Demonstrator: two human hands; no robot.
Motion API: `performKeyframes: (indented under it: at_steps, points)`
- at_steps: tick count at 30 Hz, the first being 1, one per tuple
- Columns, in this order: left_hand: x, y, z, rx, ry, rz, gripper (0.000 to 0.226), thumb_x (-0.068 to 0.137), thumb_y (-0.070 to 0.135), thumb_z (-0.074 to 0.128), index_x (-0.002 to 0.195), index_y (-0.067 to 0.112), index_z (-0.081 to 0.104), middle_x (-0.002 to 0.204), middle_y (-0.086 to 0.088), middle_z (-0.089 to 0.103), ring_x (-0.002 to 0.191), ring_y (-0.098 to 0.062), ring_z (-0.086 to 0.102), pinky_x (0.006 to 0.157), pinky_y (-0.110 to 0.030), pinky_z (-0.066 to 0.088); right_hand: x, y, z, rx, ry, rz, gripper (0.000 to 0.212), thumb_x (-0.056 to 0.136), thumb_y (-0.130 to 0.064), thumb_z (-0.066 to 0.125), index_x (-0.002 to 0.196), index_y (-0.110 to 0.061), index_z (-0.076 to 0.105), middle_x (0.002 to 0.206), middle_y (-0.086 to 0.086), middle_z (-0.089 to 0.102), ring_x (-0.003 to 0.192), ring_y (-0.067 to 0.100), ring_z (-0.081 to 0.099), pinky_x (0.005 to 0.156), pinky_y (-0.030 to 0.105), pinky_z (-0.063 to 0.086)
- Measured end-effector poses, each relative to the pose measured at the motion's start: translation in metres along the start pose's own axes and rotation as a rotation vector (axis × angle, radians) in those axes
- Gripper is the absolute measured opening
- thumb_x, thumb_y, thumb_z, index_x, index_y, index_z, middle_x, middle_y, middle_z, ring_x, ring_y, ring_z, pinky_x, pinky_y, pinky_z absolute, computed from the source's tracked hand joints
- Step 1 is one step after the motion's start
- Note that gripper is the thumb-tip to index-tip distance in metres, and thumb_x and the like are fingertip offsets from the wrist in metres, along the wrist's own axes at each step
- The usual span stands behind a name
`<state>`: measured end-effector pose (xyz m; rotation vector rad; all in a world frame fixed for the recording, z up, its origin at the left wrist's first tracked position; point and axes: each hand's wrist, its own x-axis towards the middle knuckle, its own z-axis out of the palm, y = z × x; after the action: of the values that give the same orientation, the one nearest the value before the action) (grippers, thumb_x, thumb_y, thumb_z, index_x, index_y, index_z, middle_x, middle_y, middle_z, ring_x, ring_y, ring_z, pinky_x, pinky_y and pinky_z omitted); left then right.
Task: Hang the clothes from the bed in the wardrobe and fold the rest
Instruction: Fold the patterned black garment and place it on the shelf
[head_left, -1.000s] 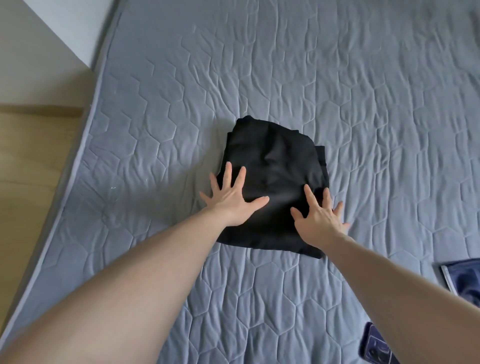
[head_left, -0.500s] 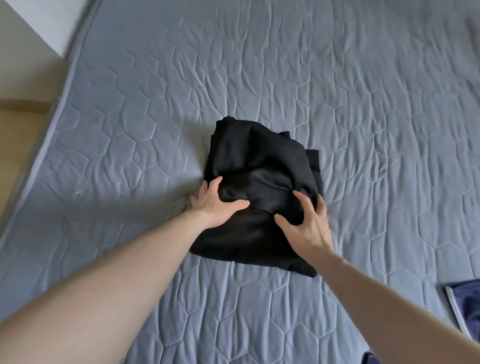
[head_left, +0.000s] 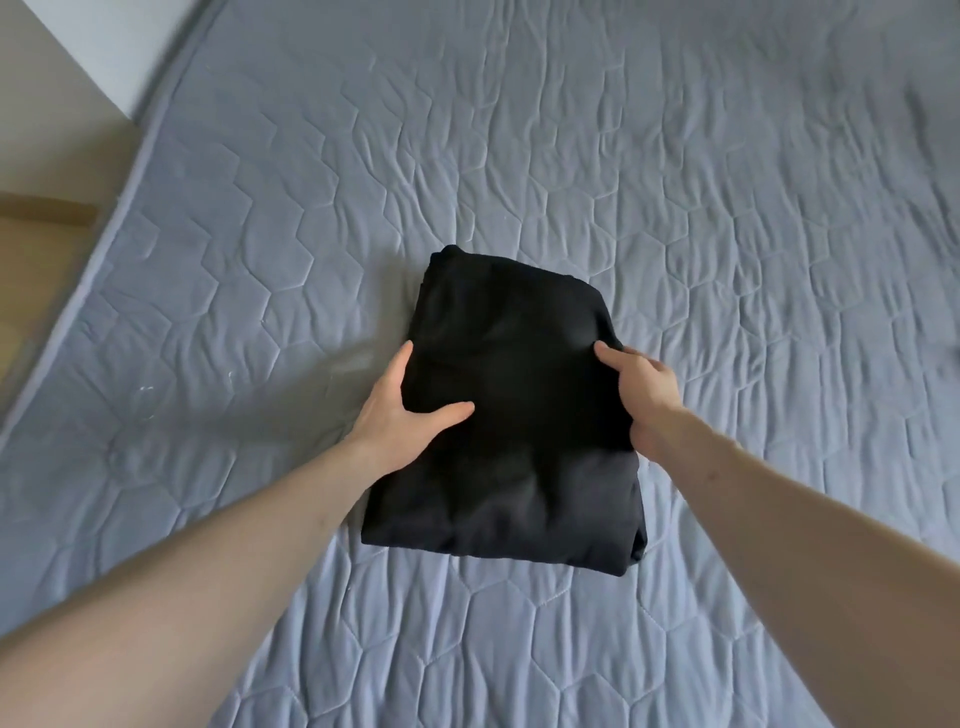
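Black folded cloth bundle (head_left: 511, 415) gripped at both sides, left hand (head_left: 402, 415) and right hand (head_left: 641, 400) clamping its edges on grey quilted bed (head_left: 727, 208), likely lifting away next, needing level carry.

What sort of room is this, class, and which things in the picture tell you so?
Most likely a bedroom. A large bed with a grey quilted cover fills the view, a folded black garment lies on it, held by the left hand and right hand, and a wooden floor shows beside it.
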<state>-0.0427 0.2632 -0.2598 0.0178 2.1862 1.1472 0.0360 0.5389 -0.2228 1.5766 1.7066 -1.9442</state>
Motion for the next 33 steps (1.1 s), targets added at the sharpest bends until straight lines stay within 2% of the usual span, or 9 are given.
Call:
performKeyframes:
  at_steps: [3,6,11,17,21,24,27,30,33]
  points:
    - [0.004,0.002,-0.007,-0.119,0.054,-0.056,0.125,0.059,0.074,0.084,0.158,0.051,0.012,0.159,0.018,0.039,0.14,-0.005,0.041,0.113,-0.031,0.036,0.005,0.006,-0.003,0.024,-0.026,0.027,0.006,0.091,-0.036,0.075,0.094,-0.032,0.072,0.09,-0.003,0.08,0.082,0.02,0.078,0.069,0.034,0.062]
    - [0.009,0.008,0.0,-0.177,0.125,-0.123,0.131,0.055,0.077,0.084,0.161,0.043,0.013,0.151,0.016,0.046,0.127,-0.004,0.049,0.101,-0.027,0.037,0.015,0.019,0.002,-0.091,0.01,0.088,0.032,0.1,-0.043,0.063,0.126,-0.026,0.068,0.111,-0.004,0.069,0.105,0.023,0.066,0.096,0.038,0.052]
    - [0.016,0.008,0.01,-0.142,0.119,-0.168,0.098,0.065,0.072,0.081,0.147,0.033,0.044,0.12,0.021,0.06,0.104,-0.007,0.062,0.086,-0.025,0.048,0.033,0.037,0.014,-0.188,0.06,0.102,0.045,0.108,-0.038,0.047,0.149,-0.019,0.052,0.141,0.005,0.054,0.12,0.027,0.05,0.093,0.032,0.032]
    - [0.002,0.012,-0.002,-0.405,-0.1,-0.227,0.045,0.084,0.046,0.081,0.125,0.029,0.07,0.102,0.01,0.08,0.091,-0.013,0.078,0.078,-0.03,0.058,0.027,0.04,0.011,-0.232,0.039,0.138,0.027,0.1,-0.022,0.05,0.114,-0.013,0.072,0.092,0.004,0.066,0.084,0.024,0.062,0.078,0.03,0.049]
    - [-0.049,-0.002,0.003,-0.715,0.046,-0.269,0.022,0.09,0.028,0.076,0.111,0.023,0.079,0.107,-0.002,0.08,0.096,-0.022,0.077,0.077,-0.034,0.061,0.008,0.029,0.022,-0.303,-0.028,-0.099,0.03,0.104,-0.026,0.044,0.099,-0.028,0.074,0.092,-0.008,0.072,0.083,0.01,0.066,0.065,0.022,0.048]
    - [-0.106,-0.031,0.012,-0.82,0.089,-0.411,0.025,0.094,0.025,0.073,0.118,0.02,0.076,0.112,-0.002,0.079,0.104,-0.024,0.075,0.095,-0.044,0.057,-0.009,0.016,0.045,-0.512,-0.085,-0.333,0.034,0.105,-0.028,0.045,0.081,-0.028,0.069,0.075,-0.017,0.066,0.073,0.002,0.06,0.058,0.015,0.038]
    - [-0.155,-0.061,0.006,-0.61,-0.036,-0.593,0.032,0.095,0.024,0.072,0.125,0.015,0.07,0.118,-0.006,0.077,0.109,-0.026,0.073,0.097,-0.044,0.058,-0.026,0.018,0.063,-0.732,-0.185,-0.381,0.023,0.106,-0.039,0.046,0.104,-0.033,0.068,0.1,-0.012,0.069,0.084,0.009,0.061,0.066,0.016,0.042]
    - [-0.175,-0.066,-0.02,-0.089,-0.261,-0.771,0.049,0.097,0.056,0.061,0.116,0.012,0.07,0.105,-0.007,0.078,0.1,-0.024,0.074,0.083,-0.035,0.06,-0.051,0.038,0.051,-0.704,-0.069,-0.395,0.045,0.102,-0.052,0.05,0.144,-0.035,0.051,0.138,-0.007,0.061,0.121,0.019,0.059,0.103,0.04,0.048]
    - [-0.163,-0.051,-0.054,0.34,-0.256,-0.545,0.065,0.085,0.076,0.052,0.082,0.017,0.079,0.072,0.004,0.077,0.067,-0.009,0.072,0.066,-0.025,0.055,-0.093,0.065,0.023,-0.584,0.121,-0.472,0.058,0.096,-0.056,0.058,0.149,-0.038,0.042,0.148,-0.01,0.05,0.139,0.015,0.043,0.117,0.046,0.038]
